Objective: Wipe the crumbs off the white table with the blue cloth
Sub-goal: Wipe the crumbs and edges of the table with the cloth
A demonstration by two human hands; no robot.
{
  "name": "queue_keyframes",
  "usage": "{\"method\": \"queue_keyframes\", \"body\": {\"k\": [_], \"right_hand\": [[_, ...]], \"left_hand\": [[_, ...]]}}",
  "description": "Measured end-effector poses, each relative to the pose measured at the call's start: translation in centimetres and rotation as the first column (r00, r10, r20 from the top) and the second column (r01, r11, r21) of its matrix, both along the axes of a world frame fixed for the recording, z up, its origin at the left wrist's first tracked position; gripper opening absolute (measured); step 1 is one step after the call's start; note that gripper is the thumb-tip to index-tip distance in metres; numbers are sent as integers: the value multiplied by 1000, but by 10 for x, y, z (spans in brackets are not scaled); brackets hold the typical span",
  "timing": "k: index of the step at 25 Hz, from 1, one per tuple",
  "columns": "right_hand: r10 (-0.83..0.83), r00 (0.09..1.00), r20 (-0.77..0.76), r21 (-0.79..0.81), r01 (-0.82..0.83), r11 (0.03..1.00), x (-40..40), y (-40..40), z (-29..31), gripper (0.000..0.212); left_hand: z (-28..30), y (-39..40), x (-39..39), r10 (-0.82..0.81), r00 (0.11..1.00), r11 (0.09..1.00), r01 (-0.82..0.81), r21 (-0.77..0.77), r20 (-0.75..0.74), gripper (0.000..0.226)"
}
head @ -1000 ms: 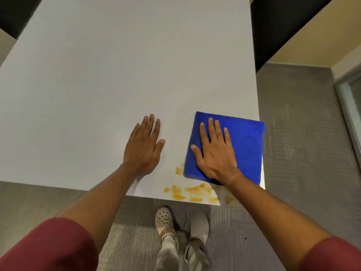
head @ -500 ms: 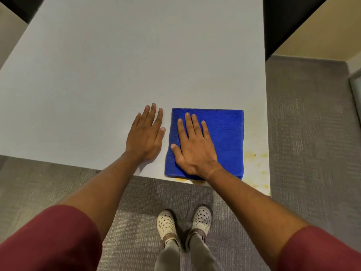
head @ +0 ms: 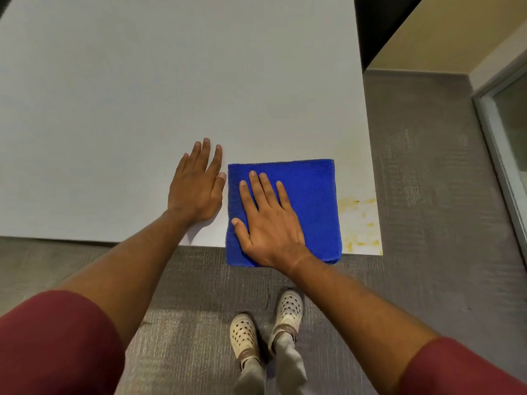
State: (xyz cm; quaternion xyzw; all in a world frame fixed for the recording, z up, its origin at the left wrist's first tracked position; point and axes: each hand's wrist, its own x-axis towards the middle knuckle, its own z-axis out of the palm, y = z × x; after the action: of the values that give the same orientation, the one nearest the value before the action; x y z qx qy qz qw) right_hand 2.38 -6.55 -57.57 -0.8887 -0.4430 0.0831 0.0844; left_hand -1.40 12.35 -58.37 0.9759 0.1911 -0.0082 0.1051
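We look down at a white table (head: pixel 142 95) from head height. Half a second ago the blue cloth (head: pixel 308 201) lay wholly on the table; it has since slid nearer to us, and its near edge now hangs just over the table's near edge. It is folded into a square and lies near the table's near right corner.

Our right hand (head: pixel 268 223) presses flat on the cloth's left half, fingers (head: pixel 258 189) straight and a little spread, pointing far, thumb out to the left. It grips nothing. The wrist crosses the cloth's overhanging edge.

Our left hand (head: pixel 196 189) lies flat on the bare table just left of the cloth, fingers close together, thumb tip almost touching the cloth's left edge. As before, it holds nothing.

Yellowish crumbs and smears (head: pixel 359 220) show on the strip of table between the cloth and the right edge. Far and left of the hands the table is wide and bare. Below the near edge lies grey carpet (head: pixel 427 195) with our pale shoes (head: pixel 268 323).
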Motion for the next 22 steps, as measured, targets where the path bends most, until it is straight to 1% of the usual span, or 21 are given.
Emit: {"method": "queue_keyframes", "body": {"k": [9, 17, 22], "right_hand": [[-58, 998, 26, -43, 59, 997, 8, -51, 1, 68], [-168, 984, 54, -106, 173, 979, 30, -92, 4, 68], [-255, 965, 65, -118, 262, 958, 50, -118, 4, 67]], "left_hand": [[-4, -3, -2, 24, 999, 1000, -24, 4, -20, 61], [2, -6, 1, 29, 998, 999, -30, -15, -50, 63], [4, -7, 6, 12, 999, 1000, -13, -26, -50, 63]]}}
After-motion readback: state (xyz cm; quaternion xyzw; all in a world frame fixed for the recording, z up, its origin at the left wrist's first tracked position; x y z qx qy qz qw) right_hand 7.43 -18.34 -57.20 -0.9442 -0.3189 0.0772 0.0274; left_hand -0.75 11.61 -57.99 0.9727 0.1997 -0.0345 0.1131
